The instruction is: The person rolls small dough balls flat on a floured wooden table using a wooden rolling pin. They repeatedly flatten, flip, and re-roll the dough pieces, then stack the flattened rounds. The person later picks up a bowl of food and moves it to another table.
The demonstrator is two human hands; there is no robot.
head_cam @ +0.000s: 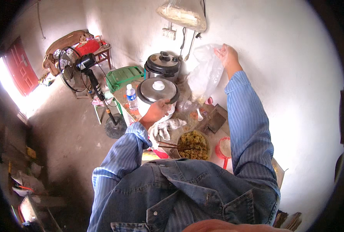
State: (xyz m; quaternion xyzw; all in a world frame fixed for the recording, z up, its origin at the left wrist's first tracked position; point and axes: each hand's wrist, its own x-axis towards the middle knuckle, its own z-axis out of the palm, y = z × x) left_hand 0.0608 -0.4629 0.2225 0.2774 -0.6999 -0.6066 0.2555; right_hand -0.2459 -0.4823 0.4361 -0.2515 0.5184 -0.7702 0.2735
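Observation:
Raised by the wall, my right hand (229, 57) pinches the top edge of a clear plastic bag (204, 76), which hangs down to the table. Something pale lies in the bag's bottom, too unclear to name. My left hand (156, 112) is in front of a white pot-shaped cooker (143, 108) with a metal lid (148, 88); its fingers are curled, and whether they hold anything is hidden. Below the hands, a bowl of yellow-brown food (194, 142) has chopsticks (167, 147) resting in it. A grey cloth (169, 127) lies between the cooker and the bowl.
An electric pressure cooker (163, 65) stands behind. A water bottle (131, 97) and a green plastic lid (125, 76) are left. Near the bowl are a white spoon (199, 114), a dark cleaver-like blade (217, 119) and a red-rimmed ladle (225, 148). A standing fan (93, 78) is beyond the table.

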